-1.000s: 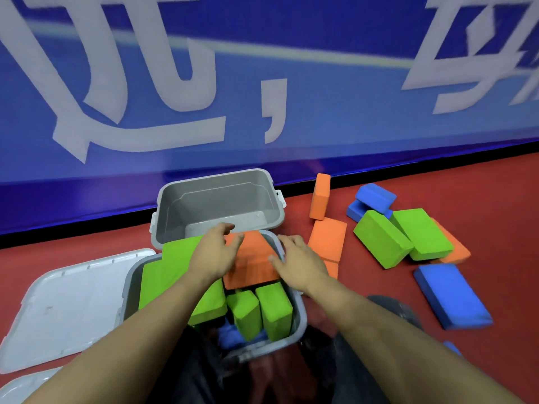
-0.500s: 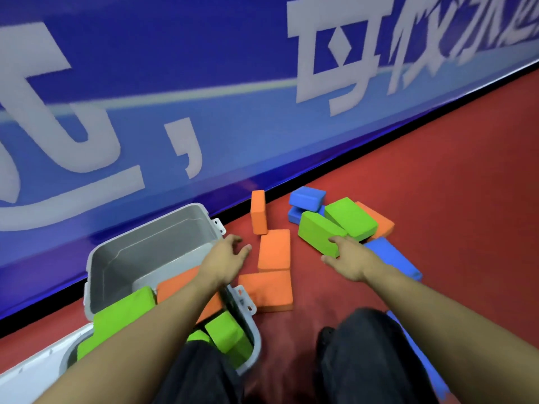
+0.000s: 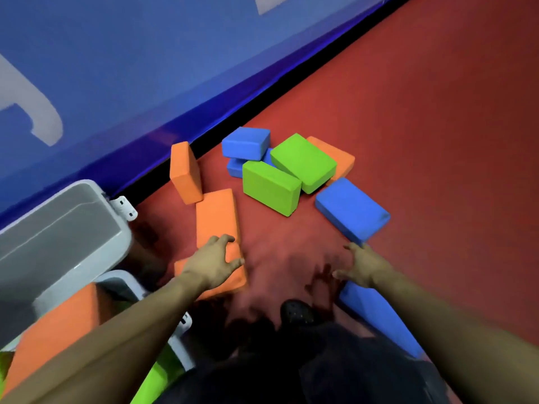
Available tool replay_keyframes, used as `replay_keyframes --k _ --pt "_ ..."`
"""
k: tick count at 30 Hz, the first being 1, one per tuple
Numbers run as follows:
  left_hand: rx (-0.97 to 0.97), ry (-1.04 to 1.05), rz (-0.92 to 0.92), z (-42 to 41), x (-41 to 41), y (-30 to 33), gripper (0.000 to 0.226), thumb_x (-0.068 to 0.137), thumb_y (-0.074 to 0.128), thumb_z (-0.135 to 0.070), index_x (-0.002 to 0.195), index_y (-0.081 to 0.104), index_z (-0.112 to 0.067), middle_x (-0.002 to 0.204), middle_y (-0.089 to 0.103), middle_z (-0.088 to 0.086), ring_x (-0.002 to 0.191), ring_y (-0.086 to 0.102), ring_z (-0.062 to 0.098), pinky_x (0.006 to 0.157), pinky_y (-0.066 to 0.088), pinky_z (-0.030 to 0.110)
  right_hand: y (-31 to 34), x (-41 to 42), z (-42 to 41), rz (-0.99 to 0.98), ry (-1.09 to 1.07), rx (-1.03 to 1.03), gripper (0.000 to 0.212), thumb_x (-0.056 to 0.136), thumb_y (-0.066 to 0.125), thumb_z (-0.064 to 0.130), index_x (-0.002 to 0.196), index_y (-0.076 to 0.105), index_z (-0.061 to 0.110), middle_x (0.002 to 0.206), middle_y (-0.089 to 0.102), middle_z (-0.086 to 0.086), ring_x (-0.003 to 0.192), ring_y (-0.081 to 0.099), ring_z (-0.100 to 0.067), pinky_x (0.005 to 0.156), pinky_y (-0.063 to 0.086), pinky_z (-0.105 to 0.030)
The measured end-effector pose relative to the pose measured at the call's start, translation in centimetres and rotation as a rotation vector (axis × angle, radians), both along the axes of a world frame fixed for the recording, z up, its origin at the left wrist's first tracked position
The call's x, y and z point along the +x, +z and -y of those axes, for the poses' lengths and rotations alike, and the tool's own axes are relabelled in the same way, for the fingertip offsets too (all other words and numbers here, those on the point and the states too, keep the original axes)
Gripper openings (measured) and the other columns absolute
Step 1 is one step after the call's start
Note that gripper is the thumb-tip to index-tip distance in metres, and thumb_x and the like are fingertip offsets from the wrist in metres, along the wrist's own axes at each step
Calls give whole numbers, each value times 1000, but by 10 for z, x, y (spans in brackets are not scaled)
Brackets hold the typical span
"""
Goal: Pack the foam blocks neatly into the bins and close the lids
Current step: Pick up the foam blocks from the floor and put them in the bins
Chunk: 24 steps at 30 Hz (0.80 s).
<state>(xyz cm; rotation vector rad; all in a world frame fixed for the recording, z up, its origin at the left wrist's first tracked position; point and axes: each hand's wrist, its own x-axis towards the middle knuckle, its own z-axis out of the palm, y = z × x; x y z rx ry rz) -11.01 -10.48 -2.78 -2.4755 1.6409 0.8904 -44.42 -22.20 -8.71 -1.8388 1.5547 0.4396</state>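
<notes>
Loose foam blocks lie on the red floor: an upright orange block (image 3: 185, 173), a flat orange block (image 3: 217, 217), two green blocks (image 3: 271, 188) (image 3: 303, 161), and blue blocks (image 3: 246, 142) (image 3: 353, 211). My left hand (image 3: 213, 258) grips the nearest orange block (image 3: 233, 278), fingers curled over its far edge. My right hand (image 3: 361, 263) hovers open with spread fingers, just short of the blue block and above another blue block (image 3: 367, 301). An empty grey bin (image 3: 58, 228) stands at the left. The nearer bin (image 3: 119, 282) holds an orange block (image 3: 58, 330) and green ones (image 3: 154, 380).
A blue banner wall (image 3: 145, 68) runs diagonally behind the bins and blocks. One more orange block (image 3: 342, 158) lies under a green one. My dark trousers (image 3: 320, 368) and a shoe (image 3: 297, 312) fill the bottom middle. Red floor (image 3: 437, 141) stretches to the right.
My view swung right, away from the bins. My left hand left the bin and came down on the orange floor block. My right hand drew back from the green block toward the blue ones.
</notes>
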Motion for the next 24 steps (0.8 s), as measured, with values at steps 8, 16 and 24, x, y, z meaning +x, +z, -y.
replay_keyframes --k 8,16,24 --pt "222 -309 131 38 10 -138 94 78 80 -48 155 29 -30 162 17 2 148 22 31 107 46 56 -114 -27 27 -154 -156 117 134 55 88 64 159 11 30 157 25 -16 144 31 -40 118 31 -47" --pt "434 -174 232 28 21 -225 136 67 84 -64 155 -19 -46 163 -36 13 151 -19 50 118 29 65 -148 -34 25 -310 -125 -6 141 34 81 83 144 29 13 141 39 -13 135 38 -34 110 32 -48" --pt "272 -216 229 18 14 -250 112 76 77 -63 159 5 -36 167 -25 12 155 -2 46 116 33 60 -141 -33 24 -252 -3 -72 120 36 78 85 117 28 11 125 58 -13 121 55 -32 104 36 -48"
